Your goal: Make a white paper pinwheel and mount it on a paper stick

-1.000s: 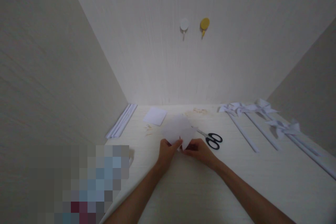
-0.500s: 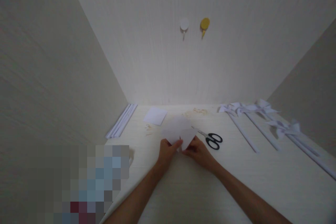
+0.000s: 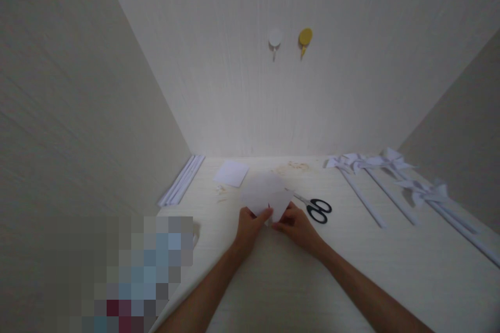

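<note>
**A:** How hemmed in is the work?

**B:** The pale table sits in an alcove, with walls closing its left, back and right edges. Its near middle lies bare, so the forearms have free room there. White pinwheels on long sticks crowd the right side, and a bundle of white strips lines the left wall.

**A:** And the paper?

**B:** The white sheet is at mid-table, tilted up off the surface, its near corner pointing back at the person and its long axis running away toward the back wall.

**A:** The grip?

**B:** The left hand and right hand both pinch that near corner, fingers closed on it. Scissors lie just right of the sheet; a smaller square of paper lies behind, apart.
</note>
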